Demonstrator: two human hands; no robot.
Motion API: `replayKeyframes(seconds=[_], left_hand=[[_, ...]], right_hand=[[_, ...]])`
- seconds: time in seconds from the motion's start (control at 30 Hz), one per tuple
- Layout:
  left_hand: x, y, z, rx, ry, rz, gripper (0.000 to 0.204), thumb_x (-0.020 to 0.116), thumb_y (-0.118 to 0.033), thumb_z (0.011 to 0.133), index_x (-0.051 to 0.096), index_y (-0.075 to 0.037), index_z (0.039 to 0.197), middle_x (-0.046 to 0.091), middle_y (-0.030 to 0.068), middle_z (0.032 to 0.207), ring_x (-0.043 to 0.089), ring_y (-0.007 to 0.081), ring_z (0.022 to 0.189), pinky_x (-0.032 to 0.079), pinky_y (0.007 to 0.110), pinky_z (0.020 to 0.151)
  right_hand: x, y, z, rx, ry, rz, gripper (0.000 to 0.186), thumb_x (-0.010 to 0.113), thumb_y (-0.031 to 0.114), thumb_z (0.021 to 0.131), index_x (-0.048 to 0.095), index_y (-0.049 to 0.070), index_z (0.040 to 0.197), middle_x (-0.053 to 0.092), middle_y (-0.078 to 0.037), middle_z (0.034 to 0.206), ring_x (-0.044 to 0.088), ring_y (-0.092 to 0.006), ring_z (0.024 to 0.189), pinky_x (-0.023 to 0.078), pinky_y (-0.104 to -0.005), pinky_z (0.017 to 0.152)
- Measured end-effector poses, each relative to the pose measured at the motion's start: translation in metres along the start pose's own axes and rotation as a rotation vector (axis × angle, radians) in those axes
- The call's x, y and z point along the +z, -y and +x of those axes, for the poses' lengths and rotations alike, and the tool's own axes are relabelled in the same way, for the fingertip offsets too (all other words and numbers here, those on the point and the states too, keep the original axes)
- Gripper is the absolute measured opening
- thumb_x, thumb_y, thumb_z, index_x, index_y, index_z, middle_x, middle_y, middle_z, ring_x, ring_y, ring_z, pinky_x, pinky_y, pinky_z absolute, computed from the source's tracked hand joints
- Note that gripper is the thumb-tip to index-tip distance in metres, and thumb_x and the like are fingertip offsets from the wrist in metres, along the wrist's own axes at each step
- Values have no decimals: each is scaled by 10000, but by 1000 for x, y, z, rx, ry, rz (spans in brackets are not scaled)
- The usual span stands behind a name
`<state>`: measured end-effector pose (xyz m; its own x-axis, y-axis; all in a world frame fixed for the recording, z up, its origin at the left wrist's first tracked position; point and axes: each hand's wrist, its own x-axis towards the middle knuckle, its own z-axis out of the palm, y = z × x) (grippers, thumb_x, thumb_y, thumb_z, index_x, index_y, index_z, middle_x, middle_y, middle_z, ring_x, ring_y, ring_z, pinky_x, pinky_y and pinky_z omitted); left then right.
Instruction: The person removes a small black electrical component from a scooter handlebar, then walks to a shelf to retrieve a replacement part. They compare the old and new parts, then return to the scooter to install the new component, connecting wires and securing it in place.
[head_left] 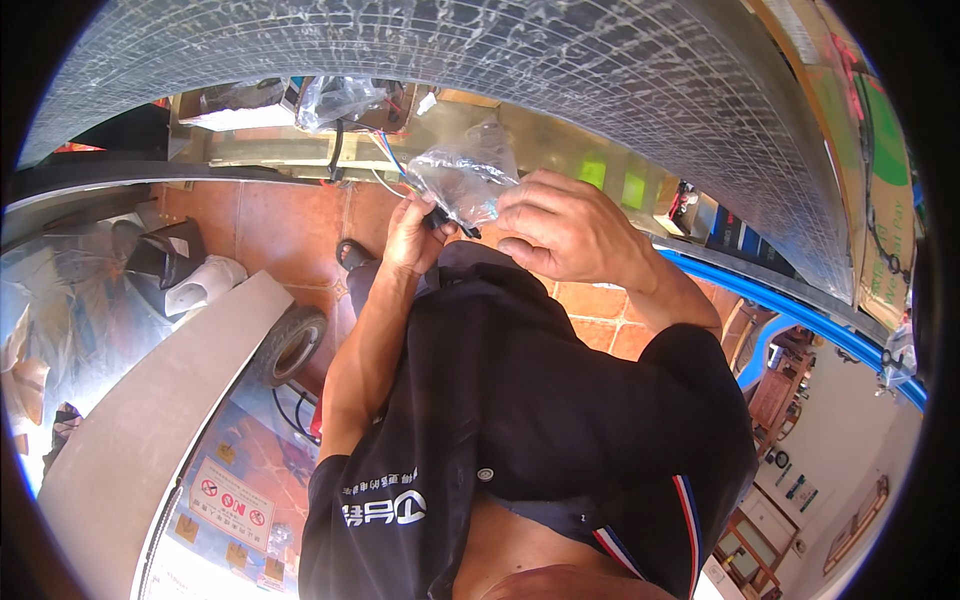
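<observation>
My left hand (418,232) is closed around a small black part (445,222) below a clear crinkled plastic bag (465,170). Thin coloured wires (390,150) and a white wire run up from beside that hand. My right hand (550,220) has curled fingers on the right side of the bag, gripping it; its fingertips are partly hidden in the plastic. The bag hangs over the black part, whose exact shape is too small to tell.
A grey patterned panel (500,40) arches over a shelf with open boxes (235,100) and bagged items. A tyre (290,345), long pale board (140,400) and black bag (160,255) lie left. A blue bar (760,300) and cardboard (880,250) stand right.
</observation>
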<state>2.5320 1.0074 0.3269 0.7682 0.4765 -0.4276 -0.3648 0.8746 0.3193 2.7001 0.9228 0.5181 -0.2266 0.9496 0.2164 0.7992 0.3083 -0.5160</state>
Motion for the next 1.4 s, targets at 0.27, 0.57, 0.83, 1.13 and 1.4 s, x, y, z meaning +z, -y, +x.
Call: replayKeyframes(seconds=[0.27, 0.57, 0.83, 1.13, 1.4], left_hand=[[-3, 10, -3, -58, 52, -9, 423, 671, -286, 839, 538, -69, 1177, 625, 42, 1025, 616, 141, 826, 510, 252, 572], [-11, 3, -7, -31, 47, 28, 381, 651, -236, 854, 547, -31, 1158, 635, 63, 987, 618, 146, 787, 503, 255, 557], [-21, -14, -26, 4, 33, 80, 407, 653, -225, 847, 531, 17, 1151, 607, 160, 1119, 628, 248, 956, 498, 246, 543], [-31, -20, -30, 78, 100, -6, 335, 668, -209, 839, 516, -6, 1059, 516, 248, 1267, 582, 346, 1091, 533, 267, 555], [-16, -20, -29, 68, 165, -35, 312, 670, -210, 836, 532, -23, 1044, 495, 255, 1304, 583, 353, 1081, 537, 263, 551]], right_hand=[[1, -1, -8, -4, 124, 6, 226, 722, 136, 717, 638, 54, 910, 620, -69, 1048, 589, -256, 929, 515, -356, 773], [24, -49, -25, 583, -140, 275, 345, 668, 72, 763, 611, 62, 1103, 608, -115, 1093, 611, -257, 989, 500, -366, 853], [90, -94, -15, 582, 98, -73, 611, 750, 172, 667, 554, 159, 1246, 455, -120, 1342, 487, -351, 1180, 451, -399, 958], [92, -162, -32, 735, -35, 830, 589, 786, 179, 691, 544, 86, 1219, 587, -81, 1182, 564, -236, 1102, 480, -383, 930], [97, -132, -48, 434, -331, 1909, 584, 628, 406, 811, 483, 153, 1318, 521, -82, 1316, 527, -292, 1159, 477, -502, 855]])
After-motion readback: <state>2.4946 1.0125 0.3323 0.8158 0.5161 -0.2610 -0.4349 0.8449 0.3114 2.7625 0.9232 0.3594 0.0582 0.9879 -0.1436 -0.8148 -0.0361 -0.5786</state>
